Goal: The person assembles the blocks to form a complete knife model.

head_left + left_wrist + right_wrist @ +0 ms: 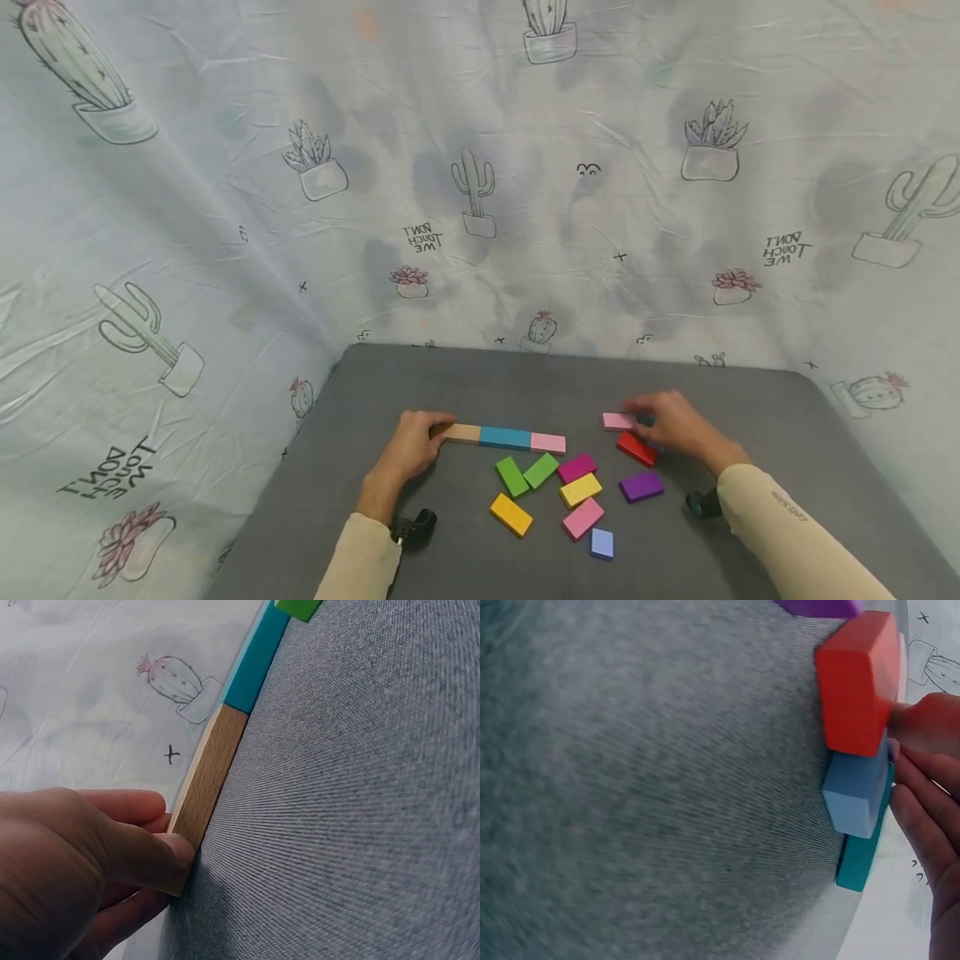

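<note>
I can read "DON'T TOUCH" point(423, 237), back to front, three times on the curtain point(450, 100) here: above the table's point(420, 379) far edge towards its left corner, above its far right corner, and out past its left edge. The short last word looks like "WE" or "ME". Small crosses point(620, 257) dot it too. The right sleeve's point(810, 537) lettering point(790, 506) is too small to read.

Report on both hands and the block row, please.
Left hand gripping wooden block. Right hand at rightmost pink block, hold unclear; red block close. Row continues: blue block, pink end block.

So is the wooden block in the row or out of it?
In the row: the wooden block sits end to end with the blue block.
</note>
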The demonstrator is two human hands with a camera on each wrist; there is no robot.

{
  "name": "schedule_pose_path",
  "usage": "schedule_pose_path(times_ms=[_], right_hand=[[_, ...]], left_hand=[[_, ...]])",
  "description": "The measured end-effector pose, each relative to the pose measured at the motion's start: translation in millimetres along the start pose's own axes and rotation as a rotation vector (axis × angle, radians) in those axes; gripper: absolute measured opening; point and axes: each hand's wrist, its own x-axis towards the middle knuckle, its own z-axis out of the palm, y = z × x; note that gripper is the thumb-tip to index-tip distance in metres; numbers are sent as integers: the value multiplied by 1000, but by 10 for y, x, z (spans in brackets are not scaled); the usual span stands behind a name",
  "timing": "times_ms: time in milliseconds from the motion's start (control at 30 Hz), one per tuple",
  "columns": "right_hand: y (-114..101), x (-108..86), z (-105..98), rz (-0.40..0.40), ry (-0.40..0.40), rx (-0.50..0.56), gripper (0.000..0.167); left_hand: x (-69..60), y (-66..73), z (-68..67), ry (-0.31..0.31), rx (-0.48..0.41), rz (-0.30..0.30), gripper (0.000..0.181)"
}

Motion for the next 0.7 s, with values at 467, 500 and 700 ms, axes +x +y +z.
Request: schedule_pose_path(times_ms=[467, 500, 700], right_hand=[[44, -53, 102, 41, 87, 24, 32], [37, -56, 99, 50, 94, 32, 32], [-79, -62, 19, 67, 150, 57, 31]], left_hand=[[23, -16, 5, 1, -4, 15, 36], [22, -19, 3, -2, -6, 11, 36], [20, 8, 11, -4, -10, -22, 37]])
